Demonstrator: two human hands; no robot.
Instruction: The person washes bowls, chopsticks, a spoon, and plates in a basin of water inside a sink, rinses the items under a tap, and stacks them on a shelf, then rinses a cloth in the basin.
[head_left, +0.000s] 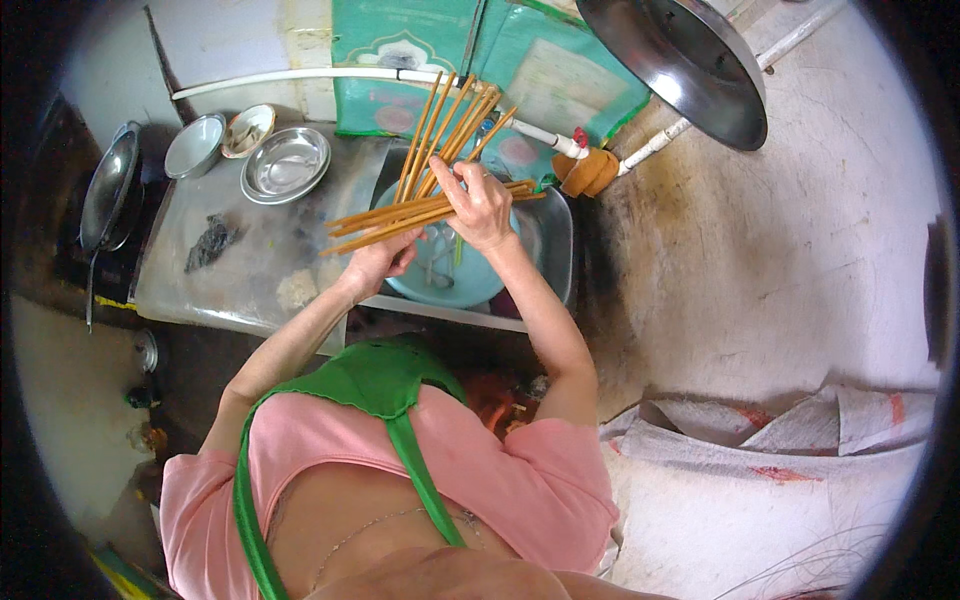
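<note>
Above the sink I hold a bunch of brown chopsticks (442, 139) in two crossing groups. One group points up and away; the other chopsticks (397, 223) lie crosswise nearer to me. My left hand (381, 264) is closed at the near side of the bunch, its fingers partly hidden. From the right, my right hand (481, 204) grips chopsticks, with its index finger stretched along them. Which hand bears which group is hard to tell where they cross. Below is a light blue basin (480, 289), with metal spoons (439, 274) in it.
The basin sits in a metal sink (559, 225). On the counter (262, 277) to the left are a metal dish (285, 165), two bowls (195, 146) and a dark crumpled scrubber (214, 244). A wok (109, 187) stands far left. Another wok (682, 67) hangs upper right, near a white pipe (652, 150).
</note>
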